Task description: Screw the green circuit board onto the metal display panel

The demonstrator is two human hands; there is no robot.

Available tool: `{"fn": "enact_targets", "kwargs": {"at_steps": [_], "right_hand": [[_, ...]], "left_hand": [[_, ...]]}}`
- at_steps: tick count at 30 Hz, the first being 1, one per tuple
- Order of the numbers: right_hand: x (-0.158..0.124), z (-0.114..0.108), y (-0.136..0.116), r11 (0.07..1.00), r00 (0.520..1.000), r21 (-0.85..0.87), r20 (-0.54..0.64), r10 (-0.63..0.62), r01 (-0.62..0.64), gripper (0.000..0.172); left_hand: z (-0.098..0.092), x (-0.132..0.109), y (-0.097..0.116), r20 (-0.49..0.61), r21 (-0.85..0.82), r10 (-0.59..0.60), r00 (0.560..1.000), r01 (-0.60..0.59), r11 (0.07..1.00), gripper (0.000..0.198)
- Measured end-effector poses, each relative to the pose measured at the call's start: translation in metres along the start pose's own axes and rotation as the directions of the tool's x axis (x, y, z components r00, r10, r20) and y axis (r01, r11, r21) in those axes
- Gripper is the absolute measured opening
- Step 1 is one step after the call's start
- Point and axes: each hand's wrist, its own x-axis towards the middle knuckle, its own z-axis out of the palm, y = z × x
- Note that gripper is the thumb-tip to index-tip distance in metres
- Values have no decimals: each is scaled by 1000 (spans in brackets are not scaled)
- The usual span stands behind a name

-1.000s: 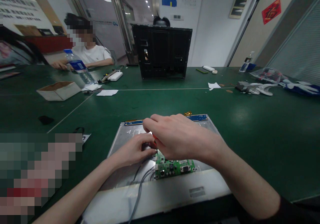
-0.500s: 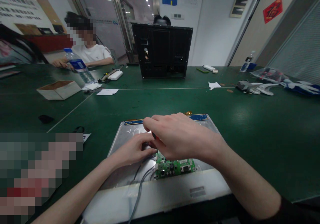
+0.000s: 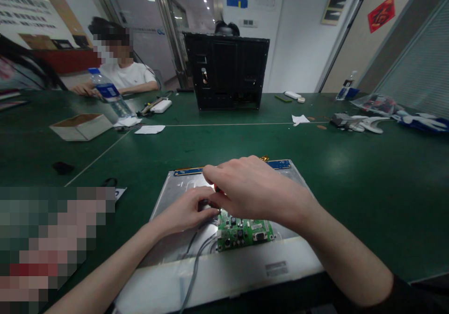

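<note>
A flat display panel [image 3: 163,197] with a silvery metal back lies before me, and a green circuit board [image 3: 245,233] sits on it. My right hand [image 3: 256,188] is closed from above around a screwdriver [image 3: 217,189]; only a bit of its red-and-black handle shows, and its tip is hidden. Beneath it, my left hand [image 3: 191,207] is pinched closed at the board's upper left corner. What its fingertips hold cannot be made out. Grey cables [image 3: 195,272] run from the board's left side over the panel's white lower strip [image 3: 238,269]. A narrow blue board [image 3: 280,164] lines the far edge.
On the green table [image 3: 365,202] stand a black monitor housing [image 3: 228,71], an open box [image 3: 82,127] and a tilted water bottle [image 3: 110,92]. Gloves [image 3: 368,123] lie at the right. A person [image 3: 129,75] sits across at the left.
My right hand has turned and risen slightly, showing more of the red handle and a little more of the board. My left hand stays in place.
</note>
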Motion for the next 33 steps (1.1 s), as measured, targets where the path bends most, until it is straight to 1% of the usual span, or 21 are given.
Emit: {"fn": "enact_targets", "kwargs": {"at_steps": [4,8,12,17,21,30,33], "right_hand": [[-3,-1,1,997,997,39,22,-68,68,14],[-3,-2,0,994,996,69,21,-90,88,14],[-2,-1,-1,998,999,41,18,-49,48,13],[-1,1,-1,999,999,-29,-27,20,-21,12],[0,0,-1,998,998,-45,-28,50,-52,14],[-4,-2,-2,998,998,43,23,-53,52,18],[-4,-3,-2,998,998,47,20,-52,51,19]], "left_hand": [[-1,0,2,41,-31,26,999,-25,999,16],[-2,0,2,31,-11,19,999,-18,1000,17],[0,-1,1,22,-17,11,1000,-11,1000,15],[0,0,1,13,-18,5,1000,-5,1000,15],[0,0,1,14,-18,-7,1000,7,1000,15],[0,0,1,25,-14,-5,1000,5,1000,15],[-1,-1,0,24,-6,-16,1000,16,1000,15]]}}
